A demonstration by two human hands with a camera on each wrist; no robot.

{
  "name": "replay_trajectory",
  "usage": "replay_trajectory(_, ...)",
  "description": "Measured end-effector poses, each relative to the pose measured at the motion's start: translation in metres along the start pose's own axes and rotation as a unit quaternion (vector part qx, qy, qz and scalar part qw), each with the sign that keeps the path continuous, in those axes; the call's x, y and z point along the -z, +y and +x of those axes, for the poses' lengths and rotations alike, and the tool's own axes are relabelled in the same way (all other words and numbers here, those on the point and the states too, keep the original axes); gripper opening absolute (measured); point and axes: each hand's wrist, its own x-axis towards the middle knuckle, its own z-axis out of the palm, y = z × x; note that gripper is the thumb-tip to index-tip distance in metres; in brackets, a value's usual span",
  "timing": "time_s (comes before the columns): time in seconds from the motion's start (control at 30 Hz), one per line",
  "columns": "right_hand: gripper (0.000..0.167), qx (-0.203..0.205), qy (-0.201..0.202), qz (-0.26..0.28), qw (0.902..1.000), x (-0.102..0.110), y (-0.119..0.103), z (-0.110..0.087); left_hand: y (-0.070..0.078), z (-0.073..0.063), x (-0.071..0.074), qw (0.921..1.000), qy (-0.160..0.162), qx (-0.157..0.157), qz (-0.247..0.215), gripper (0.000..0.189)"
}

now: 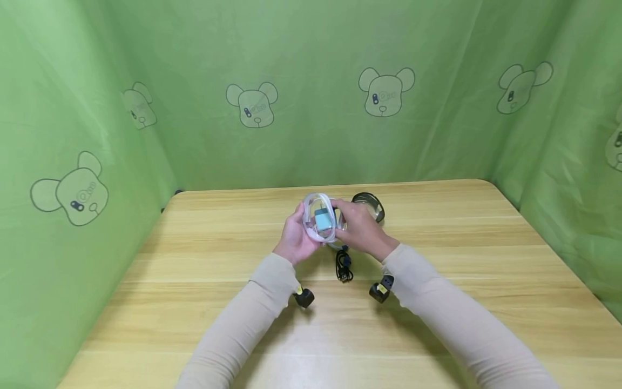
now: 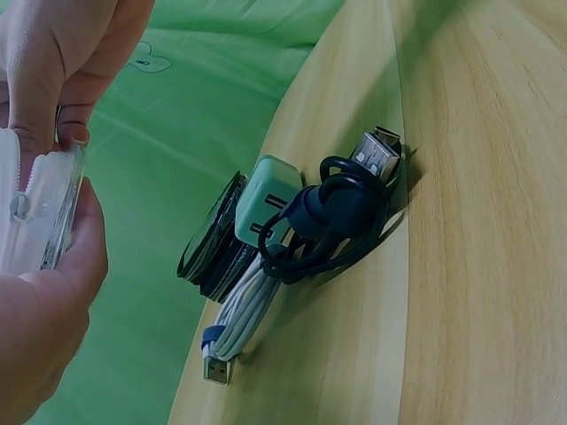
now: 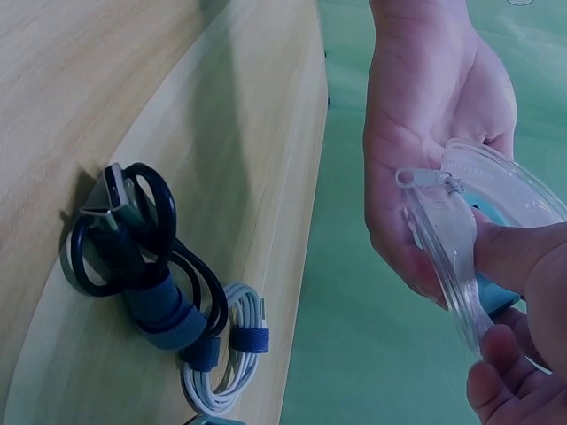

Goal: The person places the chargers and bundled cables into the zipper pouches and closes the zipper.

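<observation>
A round clear zip case (image 1: 308,229) with a whitish rim is held above the table between both hands. My left hand (image 1: 295,237) cradles it from the left and below. From the right, my right hand (image 1: 362,224) grips its rim with thumb and fingers. Inside the case shows a blue-teal plug charger (image 1: 323,220); the right wrist view has it partly hidden by the right thumb. The zip pull (image 3: 425,178) hangs at the case's edge. Beneath the hands lie a bundled black USB cable (image 1: 343,266), a tied white cable (image 2: 245,314) and a mint-green charger (image 2: 268,199).
A black-rimmed round case (image 1: 380,213) lies on the wooden table (image 1: 218,237) beyond the right hand. Green curtains (image 1: 311,151) with bear-head prints stand around the back and sides. A black wrist camera (image 1: 304,298) hangs under the left sleeve, another camera (image 1: 379,292) under the right.
</observation>
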Motion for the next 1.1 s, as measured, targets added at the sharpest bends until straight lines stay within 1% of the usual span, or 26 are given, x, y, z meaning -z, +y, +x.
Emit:
replay_trajectory(0.2,0.069,-0.003,-0.006,-0.006,1.0,-0.0018,0.0005,0.0003,-0.0015,-0.0001,-0.0014,1.0,-0.002,0.0,-0.009,0.047)
replay_trajectory(0.43,0.072,-0.009,-0.018,-0.006,0.9998,-0.0019,0.0009,0.0001,-0.0024,0.0001,-0.003,1.0,0.006,0.002,-0.007,0.046)
replay_trajectory(0.67,0.073,-0.009,-0.011,-0.018,0.9997,-0.0006,0.0016,0.0008,-0.0031,0.0027,-0.005,0.9999,0.01,0.004,-0.008,0.047)
replay_trajectory(0.8,0.073,0.0,-0.009,-0.023,0.9997,-0.0008,0.0019,0.0004,-0.0028,0.0028,-0.0063,0.9999,0.014,0.003,-0.007,0.047)
replay_trajectory(1.0,0.073,0.001,-0.009,-0.022,0.9997,-0.0016,0.0026,0.0001,-0.003,0.003,-0.0065,0.9998,0.016,0.004,-0.014,0.045)
replay_trajectory(1.1,0.073,0.003,-0.007,-0.021,0.9998,-0.0018,0.0026,-0.0003,-0.0031,0.0029,-0.0062,0.9997,0.023,0.001,-0.01,0.043)
